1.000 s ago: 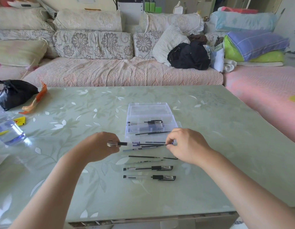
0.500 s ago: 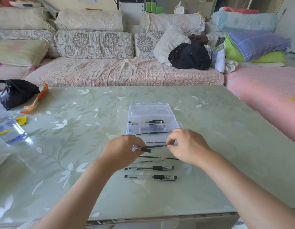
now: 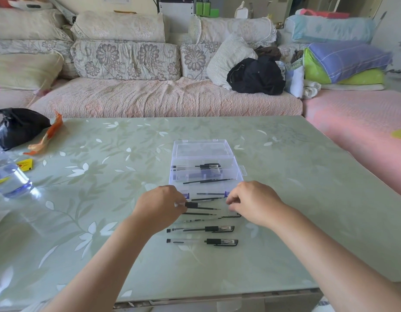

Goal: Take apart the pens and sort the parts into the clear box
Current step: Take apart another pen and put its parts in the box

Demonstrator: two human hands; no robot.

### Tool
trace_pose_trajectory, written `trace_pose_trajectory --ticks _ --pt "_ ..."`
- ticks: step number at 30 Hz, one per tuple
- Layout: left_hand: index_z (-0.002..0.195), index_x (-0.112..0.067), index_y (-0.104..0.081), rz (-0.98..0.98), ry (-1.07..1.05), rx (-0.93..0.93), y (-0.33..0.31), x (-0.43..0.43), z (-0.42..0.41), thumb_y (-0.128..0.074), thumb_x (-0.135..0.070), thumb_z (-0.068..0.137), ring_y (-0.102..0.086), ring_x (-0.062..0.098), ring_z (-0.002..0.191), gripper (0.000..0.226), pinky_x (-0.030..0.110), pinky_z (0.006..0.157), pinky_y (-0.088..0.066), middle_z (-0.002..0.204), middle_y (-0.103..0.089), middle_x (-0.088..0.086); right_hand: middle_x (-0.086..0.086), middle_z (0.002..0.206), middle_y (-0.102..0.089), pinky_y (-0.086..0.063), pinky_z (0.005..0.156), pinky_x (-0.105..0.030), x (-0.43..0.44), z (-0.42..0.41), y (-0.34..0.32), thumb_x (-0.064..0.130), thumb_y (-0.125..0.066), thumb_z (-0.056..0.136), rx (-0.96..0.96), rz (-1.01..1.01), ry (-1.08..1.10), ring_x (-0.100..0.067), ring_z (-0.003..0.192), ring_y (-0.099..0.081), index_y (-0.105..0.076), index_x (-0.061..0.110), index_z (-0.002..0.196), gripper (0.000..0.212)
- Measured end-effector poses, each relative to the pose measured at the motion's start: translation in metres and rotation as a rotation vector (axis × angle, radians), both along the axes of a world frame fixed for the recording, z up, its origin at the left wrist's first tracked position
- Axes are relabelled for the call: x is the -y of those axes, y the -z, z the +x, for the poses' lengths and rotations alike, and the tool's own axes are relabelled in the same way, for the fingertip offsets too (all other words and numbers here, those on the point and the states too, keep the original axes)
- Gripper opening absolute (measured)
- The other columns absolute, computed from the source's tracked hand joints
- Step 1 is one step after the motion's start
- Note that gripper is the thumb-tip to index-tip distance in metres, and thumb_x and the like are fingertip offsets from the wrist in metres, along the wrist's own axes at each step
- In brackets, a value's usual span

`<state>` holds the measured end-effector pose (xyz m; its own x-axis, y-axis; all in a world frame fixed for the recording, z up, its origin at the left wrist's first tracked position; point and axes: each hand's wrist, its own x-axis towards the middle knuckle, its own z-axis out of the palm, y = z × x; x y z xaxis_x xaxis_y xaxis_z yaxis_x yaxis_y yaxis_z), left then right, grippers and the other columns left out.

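Observation:
The clear box stands open mid-table with pens in its back compartment and thin black refills in the nearer ones. My left hand pinches a black pen tip section. A thin refill sticks out of that section to the right and ends free. My right hand hovers at the box's front right corner with its fingers curled. I cannot make out anything between them. Two whole capped pens lie in front of my hands. Loose refills lie between those pens and my hands.
A water bottle and a yellow packet sit at the left edge. A black bag and an orange wrapper lie at the far left. Sofas border the table behind and to the right.
My left hand moved right with the black tip section toward my right hand. The refill's far end, which reached my right fingers before, now ends free of them.

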<state>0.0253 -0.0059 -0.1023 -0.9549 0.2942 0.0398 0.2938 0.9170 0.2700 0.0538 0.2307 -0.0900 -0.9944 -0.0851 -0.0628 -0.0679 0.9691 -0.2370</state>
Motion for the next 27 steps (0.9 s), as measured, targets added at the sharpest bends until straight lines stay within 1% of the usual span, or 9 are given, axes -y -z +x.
trace_pose_trajectory --ticks 2,4,7,10,15,17,20,23,27 --pt "0.109 -0.034 -0.069 -0.003 0.007 0.004 0.0 -0.002 0.0 -0.058 -0.038 0.092 -0.056 0.011 0.109 0.02 0.024 0.073 -0.038 0.116 -0.062 -0.017 0.017 0.101 -0.068 -0.048 0.079 -0.027 0.001 -0.001 0.002 0.032 -0.065 0.086 -0.004 0.001 -0.013 -0.01 0.096 -0.06 -0.07 0.034 0.101 0.016" --pt "0.11 -0.036 -0.068 -0.006 0.015 0.004 0.0 -0.002 0.001 -0.058 -0.037 0.092 -0.056 0.009 0.109 0.02 0.022 0.07 -0.036 0.114 -0.063 -0.018 0.016 0.098 -0.067 -0.049 0.078 -0.028 0.002 -0.002 0.002 0.032 -0.066 0.085 -0.019 0.01 -0.015 -0.01 0.093 -0.06 -0.069 0.034 0.095 0.011" --pt "0.109 -0.038 -0.068 0.016 0.034 0.009 -0.002 -0.001 0.0 -0.06 -0.035 0.09 -0.055 0.004 0.103 0.02 0.015 0.061 -0.032 0.11 -0.064 -0.021 0.016 0.097 -0.066 -0.049 0.077 -0.028 0.0 -0.002 0.003 0.033 -0.065 0.085 -0.031 0.026 -0.022 -0.01 0.092 -0.06 -0.069 0.034 0.094 0.01" --pt "0.108 -0.038 -0.068 0.041 0.043 0.025 -0.005 0.001 -0.001 -0.063 -0.034 0.088 -0.054 0.003 0.096 0.021 0.018 0.066 -0.035 0.108 -0.064 -0.021 0.017 0.098 -0.067 -0.046 0.076 -0.026 0.0 -0.003 0.005 0.036 -0.065 0.085 -0.029 0.052 -0.04 -0.009 0.095 -0.06 -0.07 0.037 0.1 0.016" --pt "0.102 -0.04 -0.068 0.104 0.023 0.045 -0.016 0.013 -0.006 -0.067 -0.043 0.085 -0.052 0.003 0.083 0.018 0.013 0.061 -0.035 0.096 -0.064 -0.023 0.019 0.096 -0.066 -0.04 0.072 -0.025 0.001 -0.005 -0.01 0.037 -0.06 0.088 -0.091 0.023 -0.028 -0.007 0.091 -0.056 -0.068 0.038 0.099 0.013" --pt "0.096 -0.038 -0.068 0.136 -0.014 0.065 -0.021 0.019 -0.011 -0.064 -0.049 0.085 -0.056 0.006 0.082 0.016 0.015 0.061 -0.037 0.093 -0.063 -0.02 0.02 0.1 -0.066 -0.04 0.072 -0.025 0.003 -0.01 -0.019 0.036 -0.057 0.091 -0.148 0.006 -0.021 -0.008 0.093 -0.056 -0.067 0.038 0.102 0.015" --pt "0.093 -0.038 -0.066 0.202 -0.058 0.115 -0.025 0.03 -0.019 -0.061 -0.052 0.086 -0.06 0.013 0.082 0.017 0.023 0.065 -0.043 0.089 -0.062 -0.014 0.019 0.111 -0.064 -0.042 0.076 -0.026 0.012 -0.026 -0.026 0.029 -0.052 0.095 -0.177 0.019 -0.05 -0.009 0.102 -0.057 -0.066 0.037 0.111 0.022" --pt "0.095 -0.038 -0.064 0.217 -0.059 0.126 -0.026 0.038 -0.023 -0.056 -0.053 0.088 -0.057 0.013 0.074 0.018 0.027 0.062 -0.042 0.087 -0.061 -0.01 0.018 0.117 -0.064 -0.046 0.083 -0.029 0.025 -0.048 -0.025 0.024 -0.05 0.096 -0.162 0.065 -0.108 -0.012 0.108 -0.057 -0.066 0.038 0.113 0.027" --pt "0.098 -0.034 -0.062 0.241 -0.07 0.135 -0.027 0.042 -0.027 -0.047 -0.049 0.095 -0.051 0.012 0.062 0.022 0.028 0.055 -0.035 0.08 -0.059 -0.01 0.019 0.118 -0.066 -0.041 0.08 -0.025 0.042 -0.074 -0.016 0.024 -0.049 0.097 -0.1 0.139 -0.19 -0.012 0.111 -0.057 -0.065 0.039 0.117 0.03"
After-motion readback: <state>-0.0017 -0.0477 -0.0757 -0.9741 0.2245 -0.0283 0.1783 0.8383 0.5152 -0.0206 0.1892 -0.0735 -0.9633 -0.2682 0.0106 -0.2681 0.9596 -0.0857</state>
